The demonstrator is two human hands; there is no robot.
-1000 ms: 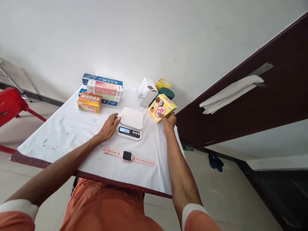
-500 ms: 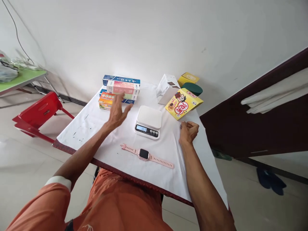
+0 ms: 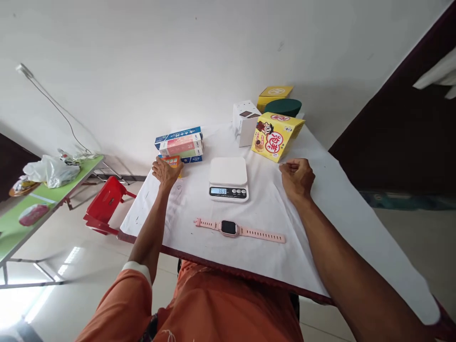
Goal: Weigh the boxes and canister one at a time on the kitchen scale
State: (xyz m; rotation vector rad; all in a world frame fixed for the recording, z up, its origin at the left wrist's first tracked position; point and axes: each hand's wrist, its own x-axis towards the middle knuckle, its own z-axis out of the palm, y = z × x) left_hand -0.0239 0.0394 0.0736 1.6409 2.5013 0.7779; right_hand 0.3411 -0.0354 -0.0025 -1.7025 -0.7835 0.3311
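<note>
My left hand [image 3: 166, 172] reaches over the small orange box [image 3: 173, 161] at the left, thumb on one side and fingers on the other, hiding much of it. Behind it lie a pink and white box [image 3: 181, 146] and blue boxes [image 3: 178, 136]. My right hand [image 3: 298, 178] rests on the cloth in a loose fist, close to the yellow snack box [image 3: 275, 137]; nothing shows in it. Between my hands sits a white digital scale [image 3: 228, 172] with a lit display that seems to read 363. A pink smartwatch [image 3: 229, 228] lies stretched out in front of it.
At the back right stand a white box [image 3: 245, 124], a dark green round object [image 3: 283, 107] and another yellow box [image 3: 274, 95]. A white cloth [image 3: 249, 259] covers the table. Left are a red chair [image 3: 107, 204] and a green table [image 3: 67, 187] with bags.
My left hand has gone from hovering open beside the boxes to gripping the orange box. My right hand stays a fist on the cloth. The view has turned left.
</note>
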